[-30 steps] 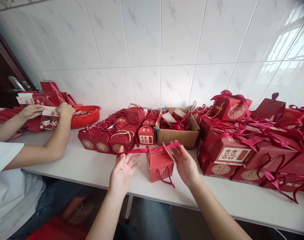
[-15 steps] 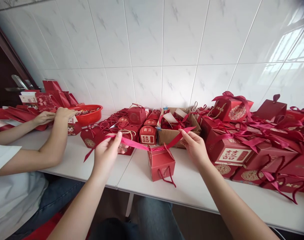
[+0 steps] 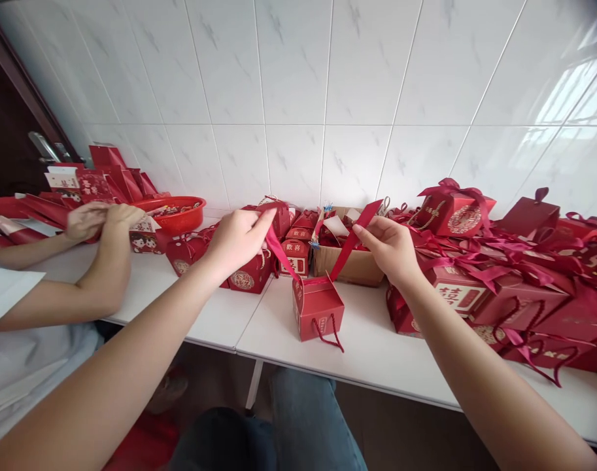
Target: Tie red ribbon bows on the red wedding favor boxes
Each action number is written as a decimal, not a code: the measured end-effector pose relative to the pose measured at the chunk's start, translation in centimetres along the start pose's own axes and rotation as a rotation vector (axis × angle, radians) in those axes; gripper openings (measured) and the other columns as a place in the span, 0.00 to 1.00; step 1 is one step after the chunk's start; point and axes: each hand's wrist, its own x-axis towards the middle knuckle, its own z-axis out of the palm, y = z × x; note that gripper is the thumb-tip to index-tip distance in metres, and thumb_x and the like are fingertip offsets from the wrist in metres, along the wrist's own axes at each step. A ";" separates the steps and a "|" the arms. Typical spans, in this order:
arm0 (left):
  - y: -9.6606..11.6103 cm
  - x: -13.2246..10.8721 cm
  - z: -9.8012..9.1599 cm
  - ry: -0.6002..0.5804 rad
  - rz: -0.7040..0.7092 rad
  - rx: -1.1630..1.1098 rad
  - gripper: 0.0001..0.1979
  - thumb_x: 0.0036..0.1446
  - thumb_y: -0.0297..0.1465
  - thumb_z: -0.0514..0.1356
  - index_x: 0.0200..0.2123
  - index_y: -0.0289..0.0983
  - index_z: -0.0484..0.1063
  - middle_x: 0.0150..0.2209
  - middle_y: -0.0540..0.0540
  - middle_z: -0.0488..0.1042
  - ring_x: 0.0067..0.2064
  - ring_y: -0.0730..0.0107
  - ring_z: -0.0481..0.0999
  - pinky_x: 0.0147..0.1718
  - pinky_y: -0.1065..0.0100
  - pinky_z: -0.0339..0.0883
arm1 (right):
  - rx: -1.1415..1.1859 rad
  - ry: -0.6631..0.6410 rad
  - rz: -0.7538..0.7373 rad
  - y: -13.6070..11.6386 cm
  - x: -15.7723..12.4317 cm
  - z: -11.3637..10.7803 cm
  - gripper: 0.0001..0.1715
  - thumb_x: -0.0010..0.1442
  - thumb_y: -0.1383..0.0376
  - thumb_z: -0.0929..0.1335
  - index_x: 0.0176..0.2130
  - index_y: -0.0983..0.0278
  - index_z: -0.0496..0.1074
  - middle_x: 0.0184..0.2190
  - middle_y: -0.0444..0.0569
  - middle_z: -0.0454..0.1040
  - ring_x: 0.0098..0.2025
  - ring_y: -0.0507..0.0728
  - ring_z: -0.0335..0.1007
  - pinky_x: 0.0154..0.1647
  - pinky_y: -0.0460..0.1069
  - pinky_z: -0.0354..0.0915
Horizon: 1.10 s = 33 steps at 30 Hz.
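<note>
A small red gift box (image 3: 320,307) with a rope handle stands upright near the front of the white table (image 3: 273,327). A dark pink ribbon (image 3: 348,252) runs through its top, with both ends raised. My left hand (image 3: 244,235) pinches one end, up and to the left of the box. Between the thumb and fingers of my right hand (image 3: 391,245) is the other end, its tip sticking up past the fingers. Neither hand touches the box itself. Part of the left end is hidden behind my left fingers.
Behind the box stands a cardboard carton (image 3: 347,267) of red pieces. Ribboned red boxes (image 3: 504,281) are piled at right, more boxes (image 3: 244,278) at centre left. A co-worker's hands (image 3: 104,219) work beside a red basin (image 3: 180,212). Folded red cartons (image 3: 112,176) lie far left.
Both hands have risen, and the ribbon ends now stand in a steeper V above the box. My left hand has turned over, its back facing up. The view has shifted slightly.
</note>
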 end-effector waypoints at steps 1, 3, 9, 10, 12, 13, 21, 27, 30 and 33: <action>0.2 0.5 0.3 -0.025 0.002 -0.022 0.27 0.60 0.46 0.52 0.14 0.37 0.63 0.14 0.47 0.69 0.17 0.69 0.69 0.22 0.69 0.59 | -0.003 -0.012 0.000 -0.2 0.2 0.0 0.15 0.54 0.55 0.70 0.32 0.65 0.74 0.25 0.44 0.73 0.31 0.53 0.70 0.33 0.47 0.65; 0.7 1.5 0.9 -0.068 0.007 -0.106 0.27 0.60 0.47 0.51 0.15 0.38 0.62 0.14 0.48 0.67 0.17 0.70 0.69 0.22 0.70 0.59 | -0.026 -0.051 0.013 -0.7 0.6 0.0 0.16 0.55 0.54 0.69 0.29 0.66 0.74 0.24 0.45 0.73 0.31 0.53 0.70 0.33 0.47 0.65; 2.0 2.9 2.4 -0.075 0.072 -0.543 0.13 0.53 0.41 0.63 0.29 0.37 0.70 0.25 0.50 0.72 0.24 0.74 0.70 0.23 0.72 0.60 | 0.073 -0.069 0.049 -1.4 1.8 -0.6 0.17 0.49 0.53 0.74 0.32 0.65 0.76 0.28 0.47 0.78 0.33 0.55 0.73 0.35 0.49 0.69; 2.2 2.9 2.6 -0.044 0.085 -0.583 0.12 0.51 0.40 0.64 0.29 0.37 0.71 0.26 0.50 0.72 0.24 0.74 0.70 0.23 0.72 0.61 | 0.100 -0.060 0.061 -1.4 1.9 -0.7 0.17 0.48 0.54 0.74 0.31 0.64 0.75 0.28 0.47 0.78 0.32 0.55 0.74 0.35 0.49 0.69; 2.6 2.7 2.9 0.011 0.091 -0.617 0.13 0.50 0.41 0.66 0.27 0.37 0.71 0.25 0.50 0.72 0.25 0.73 0.70 0.24 0.72 0.61 | 0.133 -0.053 0.085 -1.4 2.0 -0.9 0.17 0.47 0.53 0.75 0.28 0.64 0.75 0.27 0.47 0.78 0.31 0.54 0.74 0.34 0.49 0.70; 2.8 2.5 3.0 0.027 0.090 -0.622 0.14 0.50 0.42 0.65 0.25 0.37 0.71 0.24 0.50 0.72 0.25 0.73 0.70 0.24 0.71 0.61 | 0.142 -0.055 0.090 -1.4 2.0 -1.0 0.17 0.47 0.53 0.75 0.27 0.64 0.75 0.27 0.47 0.78 0.31 0.54 0.73 0.34 0.49 0.69; 3.7 0.4 3.2 -0.005 0.140 -0.547 0.15 0.48 0.44 0.65 0.24 0.37 0.76 0.25 0.48 0.77 0.32 0.65 0.75 0.32 0.68 0.65 | 0.136 -0.069 0.045 -2.8 1.9 -1.6 0.16 0.49 0.53 0.74 0.27 0.63 0.76 0.26 0.45 0.76 0.25 0.50 0.67 0.27 0.46 0.63; 3.6 0.3 3.5 0.082 0.047 -0.637 0.13 0.46 0.43 0.67 0.26 0.38 0.78 0.24 0.49 0.76 0.27 0.68 0.73 0.28 0.68 0.64 | 0.149 -0.087 0.017 -4.4 2.3 -1.2 0.15 0.49 0.55 0.74 0.23 0.64 0.74 0.20 0.42 0.71 0.22 0.48 0.61 0.23 0.45 0.58; 4.0 0.5 3.6 0.055 0.027 -0.714 0.14 0.44 0.42 0.69 0.28 0.37 0.78 0.27 0.48 0.78 0.30 0.67 0.75 0.30 0.69 0.65 | 0.138 -0.068 0.026 -4.8 2.5 -1.1 0.15 0.49 0.55 0.74 0.24 0.64 0.75 0.21 0.44 0.72 0.23 0.48 0.62 0.24 0.45 0.59; 4.3 0.5 3.8 0.051 0.003 -0.788 0.15 0.41 0.41 0.70 0.30 0.36 0.78 0.30 0.46 0.79 0.33 0.67 0.75 0.32 0.69 0.66 | 0.109 -0.022 0.041 -4.9 2.6 -1.1 0.15 0.49 0.56 0.73 0.22 0.64 0.74 0.21 0.45 0.73 0.22 0.48 0.63 0.23 0.45 0.59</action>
